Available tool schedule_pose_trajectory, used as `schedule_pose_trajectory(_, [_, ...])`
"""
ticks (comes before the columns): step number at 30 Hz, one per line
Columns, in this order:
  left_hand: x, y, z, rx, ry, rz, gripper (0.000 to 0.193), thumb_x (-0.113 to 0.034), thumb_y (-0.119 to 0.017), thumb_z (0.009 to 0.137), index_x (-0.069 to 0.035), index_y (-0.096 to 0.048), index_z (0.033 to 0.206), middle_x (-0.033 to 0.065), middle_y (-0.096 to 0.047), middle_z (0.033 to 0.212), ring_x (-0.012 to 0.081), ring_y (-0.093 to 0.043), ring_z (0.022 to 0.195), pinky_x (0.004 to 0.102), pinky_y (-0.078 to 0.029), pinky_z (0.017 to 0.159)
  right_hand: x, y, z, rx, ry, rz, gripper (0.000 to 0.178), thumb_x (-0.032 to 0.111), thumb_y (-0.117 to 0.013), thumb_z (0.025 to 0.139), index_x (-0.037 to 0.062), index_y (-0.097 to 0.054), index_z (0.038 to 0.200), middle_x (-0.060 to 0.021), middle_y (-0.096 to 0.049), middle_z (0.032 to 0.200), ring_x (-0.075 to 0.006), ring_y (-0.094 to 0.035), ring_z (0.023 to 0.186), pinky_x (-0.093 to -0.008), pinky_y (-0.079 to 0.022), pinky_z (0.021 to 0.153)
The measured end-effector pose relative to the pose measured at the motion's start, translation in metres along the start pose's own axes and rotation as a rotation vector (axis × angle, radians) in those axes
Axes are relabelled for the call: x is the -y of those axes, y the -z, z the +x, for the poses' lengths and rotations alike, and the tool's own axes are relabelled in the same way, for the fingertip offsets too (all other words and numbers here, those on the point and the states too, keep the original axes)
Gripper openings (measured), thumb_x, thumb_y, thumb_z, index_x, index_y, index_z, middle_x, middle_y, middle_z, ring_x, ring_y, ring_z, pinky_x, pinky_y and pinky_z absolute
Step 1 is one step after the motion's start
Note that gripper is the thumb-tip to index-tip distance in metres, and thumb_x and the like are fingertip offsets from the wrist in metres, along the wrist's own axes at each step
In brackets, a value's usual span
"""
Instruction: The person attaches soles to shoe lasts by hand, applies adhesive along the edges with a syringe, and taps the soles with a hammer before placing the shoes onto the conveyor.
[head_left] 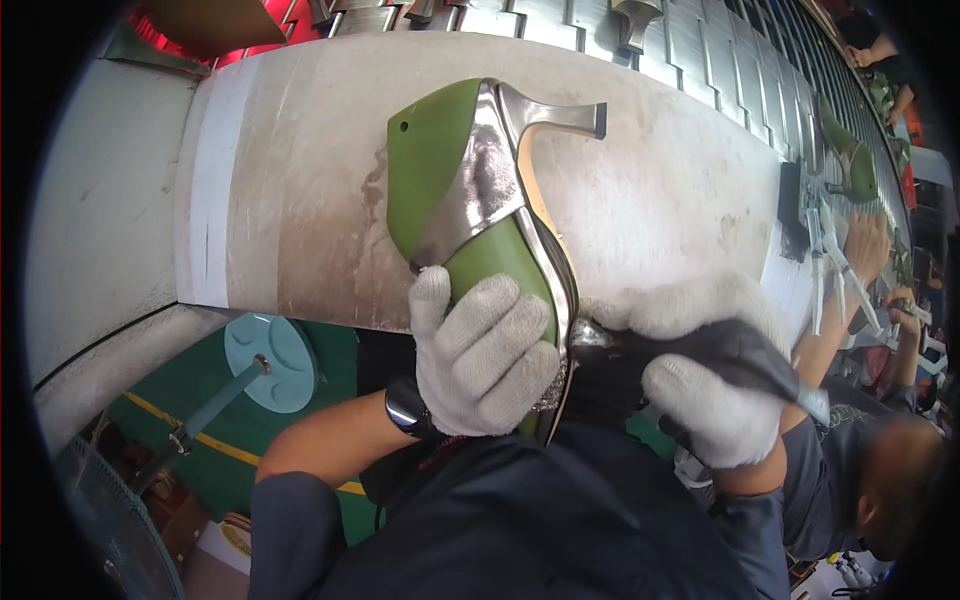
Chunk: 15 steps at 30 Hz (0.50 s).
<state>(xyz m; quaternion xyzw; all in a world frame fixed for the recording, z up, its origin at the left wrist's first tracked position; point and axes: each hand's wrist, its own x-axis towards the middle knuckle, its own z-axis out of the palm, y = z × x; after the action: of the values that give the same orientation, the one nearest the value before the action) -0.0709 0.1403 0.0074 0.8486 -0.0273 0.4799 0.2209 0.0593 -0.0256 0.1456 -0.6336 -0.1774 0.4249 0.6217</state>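
Note:
A silver high-heeled shoe [490,170] on a green last [430,160] lies on its side over the table's near edge, heel pointing right. My left hand [485,350], in a pale knit glove, is wrapped round the forepart. My right hand [715,415], gloved too, is closed round a dark tool [690,355]. The tool's small metal end [593,338] is at the sole edge near the toe; whether it touches cannot be told. The exact kind of tool is unclear. Near my body, the toe is partly hidden by my left hand.
The worn pale table [660,200] borders a metal slatted conveyor [700,60] carrying more shoe parts. Another green last [860,172] is at the far right. Co-workers' arms [866,245] reach in there. A blue round stool [270,360] and a fan [115,510] are lower left.

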Motion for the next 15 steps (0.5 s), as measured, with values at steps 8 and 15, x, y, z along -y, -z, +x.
schedule_pose_trajectory(8, [0.0, -0.005, -0.017, -0.029, 0.006, -0.022, 0.053, -0.01, -0.083, 0.088, -0.014, -0.057, 0.133, 0.009, -0.063, 0.133, 0.0297, -0.068, 0.113, 0.067, -0.042, 0.105, 0.018, 0.015, 0.061, 0.059, -0.141, -0.183, 0.033, 0.01, -0.079, 0.094, -0.0061, -0.065, 0.119, -0.0304, -0.077, 0.121, -0.0398, -0.077, 0.112, -0.0527, -0.063, 0.103])
schedule_pose_trajectory(15, [-0.008, -0.006, -0.016, -0.051, 0.066, -0.003, 0.045, -0.018, -0.08, 0.093, -0.018, -0.057, 0.132, 0.0004, -0.064, 0.131, 0.0218, -0.065, 0.119, 0.0586, -0.044, 0.101, 0.0, 0.003, 0.074, 0.033, 0.192, -0.384, 0.032, 0.005, -0.076, 0.097, -0.0067, -0.064, 0.124, -0.0282, -0.076, 0.126, -0.037, -0.076, 0.117, -0.0518, -0.062, 0.106])
